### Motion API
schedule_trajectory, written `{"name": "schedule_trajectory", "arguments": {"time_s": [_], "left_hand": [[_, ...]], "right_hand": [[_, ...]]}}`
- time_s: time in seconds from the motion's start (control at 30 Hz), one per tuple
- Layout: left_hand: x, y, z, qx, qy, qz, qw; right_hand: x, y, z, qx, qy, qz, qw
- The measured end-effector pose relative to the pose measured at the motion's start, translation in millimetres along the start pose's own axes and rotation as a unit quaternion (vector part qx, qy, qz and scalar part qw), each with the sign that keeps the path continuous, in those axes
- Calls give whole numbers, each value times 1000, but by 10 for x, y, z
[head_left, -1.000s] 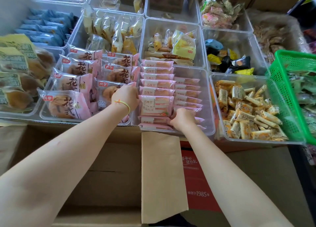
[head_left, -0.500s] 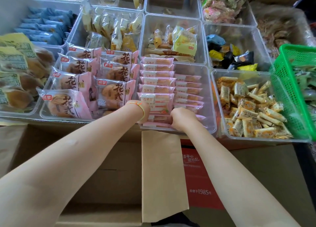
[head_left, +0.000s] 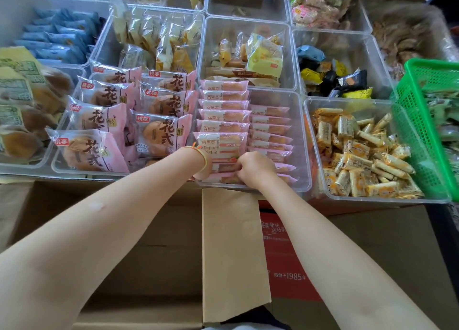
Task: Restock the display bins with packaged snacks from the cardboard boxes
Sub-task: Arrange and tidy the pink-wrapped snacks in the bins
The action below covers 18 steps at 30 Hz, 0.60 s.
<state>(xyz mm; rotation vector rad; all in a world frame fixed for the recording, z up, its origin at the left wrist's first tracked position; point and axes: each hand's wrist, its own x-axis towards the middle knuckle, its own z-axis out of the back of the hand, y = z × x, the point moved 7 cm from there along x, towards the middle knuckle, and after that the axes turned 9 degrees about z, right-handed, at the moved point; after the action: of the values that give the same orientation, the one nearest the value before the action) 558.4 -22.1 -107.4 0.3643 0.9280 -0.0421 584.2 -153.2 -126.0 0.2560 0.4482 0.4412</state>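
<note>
Head view: both hands are working at the near end of the clear bin (head_left: 301, 141) holding pink packs (head_left: 224, 116). Right hand (head_left: 255, 167) is curling its fingers over the front packs and appears to be pinching one by its top edge; left hand (head_left: 205, 164) is sitting at the bin's near-left corner, mostly hidden behind the wrist with the bracelet (head_left: 202, 153), so I cannot tell its grip. The packs are standing in two rows, overlapping like shingles, each long axis running left to right across the bin, printed faces tilting up toward the camera, rows running away from the person. Open box (head_left: 154, 267) is lying just below the bin, its flap (head_left: 233, 250) sticking up between the arms. Risk, judging from this: the packs are leaning on one another, so pushing the front ones too hard could be toppling the row or sliding packs under their neighbours; the bin is sitting at the shelf edge, so a pull toward the body could be dragging it over the box. Slick film could also be slipping from a light pinch.
</note>
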Motion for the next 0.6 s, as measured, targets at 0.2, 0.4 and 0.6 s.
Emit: {"name": "schedule_trajectory", "arguments": {"time_s": [0.2, 0.4, 0.6], "left_hand": [[-39, 15, 104, -4, -73, 14, 997], [-38, -33, 106, 32, -145, 24, 989], [-20, -141, 105, 88, -203, -8, 975]], "right_hand": [[-14, -183, 97, -8, 17, -28, 999], [-17, -162, 128, 4, -34, -41, 999], [-70, -189, 131, 12, -75, -55, 996]]}}
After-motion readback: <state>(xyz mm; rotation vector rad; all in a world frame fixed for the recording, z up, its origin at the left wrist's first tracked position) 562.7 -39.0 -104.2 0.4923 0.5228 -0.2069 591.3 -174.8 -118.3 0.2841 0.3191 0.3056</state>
